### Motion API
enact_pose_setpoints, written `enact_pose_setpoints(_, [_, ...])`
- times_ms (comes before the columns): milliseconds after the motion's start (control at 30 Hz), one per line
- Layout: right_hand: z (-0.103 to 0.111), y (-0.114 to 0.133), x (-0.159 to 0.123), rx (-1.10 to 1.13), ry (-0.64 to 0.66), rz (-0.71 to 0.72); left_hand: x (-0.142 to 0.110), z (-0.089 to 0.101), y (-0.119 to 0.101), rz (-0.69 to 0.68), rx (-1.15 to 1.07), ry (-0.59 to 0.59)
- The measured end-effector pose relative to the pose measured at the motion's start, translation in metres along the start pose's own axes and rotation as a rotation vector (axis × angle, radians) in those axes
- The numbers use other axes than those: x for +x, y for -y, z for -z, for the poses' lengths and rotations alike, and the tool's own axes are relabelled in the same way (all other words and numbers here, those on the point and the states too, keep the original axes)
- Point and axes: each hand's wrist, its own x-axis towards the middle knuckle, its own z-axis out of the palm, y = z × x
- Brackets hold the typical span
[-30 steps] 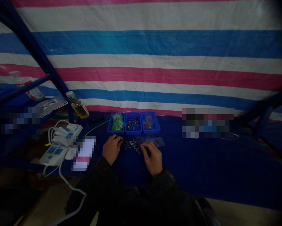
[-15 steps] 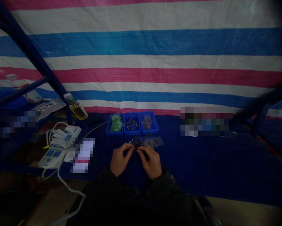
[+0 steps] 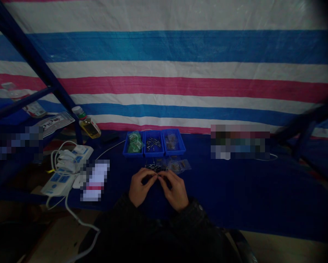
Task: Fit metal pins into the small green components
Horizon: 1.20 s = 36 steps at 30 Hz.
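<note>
My left hand [image 3: 142, 185] and my right hand [image 3: 175, 187] meet fingertip to fingertip over the blue table. Both are closed in a pinch, and whatever sits between the fingers is too small and dark to make out. Just beyond them lies a loose pile of thin dark and silvery pins [image 3: 154, 167]. Touching its right side are clear plastic bags [image 3: 177, 165] with small brownish pieces in them. Behind stand three blue bins: the left bin [image 3: 126, 152] holds green-and-white packets, the middle bin [image 3: 154, 153] holds slim metal pins, and the right bin [image 3: 182, 146] holds clear bags.
On the left are white power strips [image 3: 58, 184] with cables, a blurred-out phone-like slab [image 3: 94, 180] and a bottle of yellow liquid [image 3: 89, 126]. A pixelated patch covers something at the back right. Blue frame posts [image 3: 62, 96] and a striped sheet [image 3: 164, 86] border the table.
My fingertips have come closer together and now touch, where a small gap showed before. The camera view has shifted slightly. Bins, pins and bags stay in place.
</note>
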Motion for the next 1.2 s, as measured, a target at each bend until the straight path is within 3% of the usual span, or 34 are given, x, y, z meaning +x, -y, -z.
enact_pose_setpoints(867, [-0.002,-0.004,-0.002,0.053,-0.033,0.020,-0.001,-0.002,0.004,0.056,-0.060,0.035])
enact_pose_setpoints(1200, [-0.001,-0.005,-0.002,0.025,0.076,0.009,-0.001,0.003,-0.011,0.041,0.022,0.110])
